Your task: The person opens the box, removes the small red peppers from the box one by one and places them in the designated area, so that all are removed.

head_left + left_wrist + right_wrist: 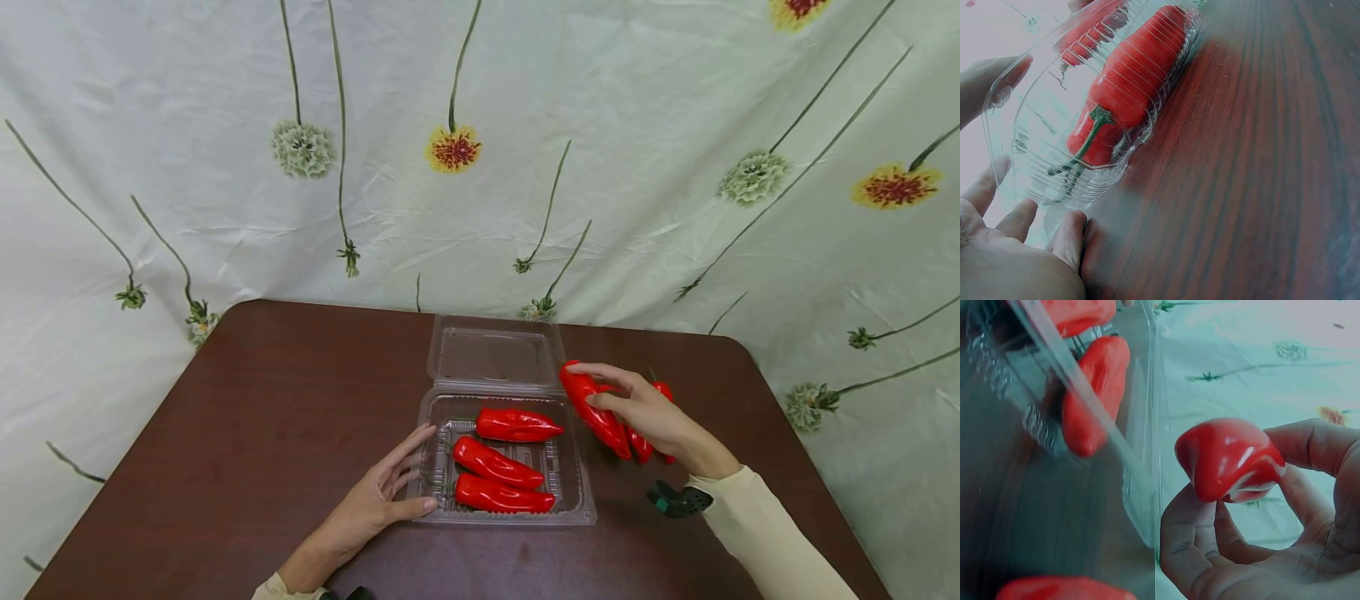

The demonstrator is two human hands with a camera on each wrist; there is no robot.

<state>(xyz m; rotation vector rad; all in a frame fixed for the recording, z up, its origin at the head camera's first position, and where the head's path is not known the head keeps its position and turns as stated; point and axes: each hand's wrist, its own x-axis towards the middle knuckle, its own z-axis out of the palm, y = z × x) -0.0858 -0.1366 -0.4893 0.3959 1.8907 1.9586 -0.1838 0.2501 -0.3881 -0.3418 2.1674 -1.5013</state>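
Note:
An open clear plastic clamshell has its tray near the table's front and its lid lying flat behind. Three red peppers lie in the tray, at the back, middle and front. My right hand grips another red pepper just right of the tray, lifted off the table; in the right wrist view its blunt end sits between thumb and fingers. My left hand rests with straight fingers against the tray's left wall, beside the front pepper.
More red peppers lie on the brown table under and behind my right hand. A small black and green object sits by my right wrist. A flowered cloth hangs behind the table.

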